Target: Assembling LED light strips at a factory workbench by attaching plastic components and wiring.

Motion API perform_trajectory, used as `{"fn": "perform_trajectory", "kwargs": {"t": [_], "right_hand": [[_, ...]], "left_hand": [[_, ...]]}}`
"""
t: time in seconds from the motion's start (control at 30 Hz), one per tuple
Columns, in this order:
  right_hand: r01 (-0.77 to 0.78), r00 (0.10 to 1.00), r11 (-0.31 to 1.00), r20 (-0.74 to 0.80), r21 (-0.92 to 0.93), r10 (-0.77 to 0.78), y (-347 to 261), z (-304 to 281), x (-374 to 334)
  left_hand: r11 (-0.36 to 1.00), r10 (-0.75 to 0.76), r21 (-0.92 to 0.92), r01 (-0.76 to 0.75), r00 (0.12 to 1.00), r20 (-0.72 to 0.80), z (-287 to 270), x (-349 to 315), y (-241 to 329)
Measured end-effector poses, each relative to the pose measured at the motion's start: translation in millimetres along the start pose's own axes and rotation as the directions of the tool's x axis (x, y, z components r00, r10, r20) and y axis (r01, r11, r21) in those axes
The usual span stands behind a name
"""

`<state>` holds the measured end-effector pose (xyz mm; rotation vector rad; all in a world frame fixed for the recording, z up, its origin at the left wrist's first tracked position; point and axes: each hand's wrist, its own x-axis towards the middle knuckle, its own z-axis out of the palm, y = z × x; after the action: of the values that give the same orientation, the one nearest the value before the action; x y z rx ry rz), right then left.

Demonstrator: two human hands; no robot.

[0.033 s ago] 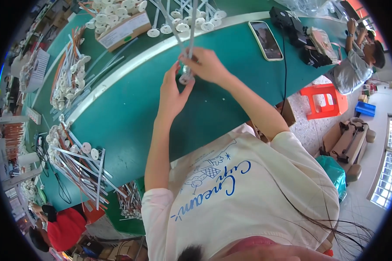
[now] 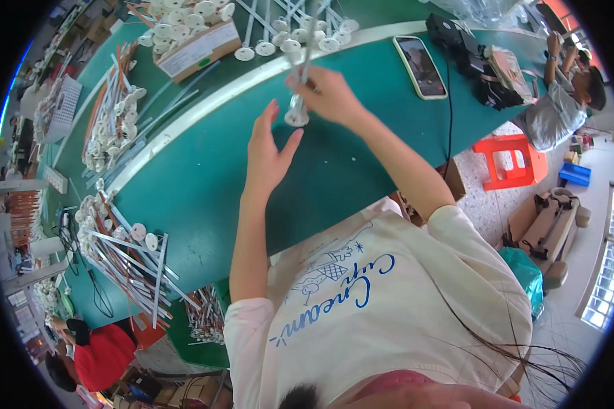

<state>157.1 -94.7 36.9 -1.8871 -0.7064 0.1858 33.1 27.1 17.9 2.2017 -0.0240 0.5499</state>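
My right hand (image 2: 332, 101) is closed round a thin grey rod with a round whitish end (image 2: 296, 118). The rod stands up toward the far side, blurred at its upper part, and its round end hangs below my fingers. Close to its left, my left hand (image 2: 263, 153) is open, thumb and fingers spread, and appears apart from the rod. Whether a second rod is in the right hand's grip I cannot tell. Beyond the white table edging lie similar rods with white discs (image 2: 245, 53).
A phone (image 2: 420, 67) lies on the green table (image 2: 205, 163) to the right, beside a black cable (image 2: 449, 123). Piles of rods (image 2: 126, 249) lie at left, with a cardboard box (image 2: 196, 51) of discs behind. An orange stool (image 2: 508, 163) and other people are nearby.
My left hand has come away from the rod's round end and opened. The right hand keeps hold of the rod, which now stands more upright. The whole view has shifted slightly.
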Motion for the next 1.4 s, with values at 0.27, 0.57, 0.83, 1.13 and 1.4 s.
{"fn": "perform_trajectory", "kwargs": {"t": [0.27, 0.57, 0.83, 1.13, 1.4], "right_hand": [[-0.396, 0.903, 0.865, 0.304, 0.308, 0.305, 73.9, -90.6, 195.9], [-0.134, 0.991, 0.991, -0.019, -0.018, 0.134, 87.8, -85.4, 175.9], [0.010, 0.999, 1.000, -0.048, -0.018, -0.011, 69.2, -101.2, 113.3], [0.009, 0.777, 0.983, 0.618, 0.181, -0.121, -27.6, -38.6, 0.2], [-0.240, 0.938, 0.509, 0.332, 0.827, -0.097, -52.0, 29.0, -52.6]], "left_hand": [[0.641, -0.255, 0.649, 0.409, 0.911, -0.323, -164.7, -82.4, -39.9], [0.606, -0.532, 0.612, 0.508, 0.831, -0.162, -220.3, -149.9, -38.5], [0.621, -0.489, 0.515, 0.592, 0.805, -0.336, -250.1, -107.8, -9.1], [0.997, -0.012, -0.056, -0.047, 0.644, -0.765, -263.0, 17.0, 81.1], [0.420, -0.500, -0.907, -0.036, 0.825, -0.264, -56.7, 52.6, 35.5]]}}
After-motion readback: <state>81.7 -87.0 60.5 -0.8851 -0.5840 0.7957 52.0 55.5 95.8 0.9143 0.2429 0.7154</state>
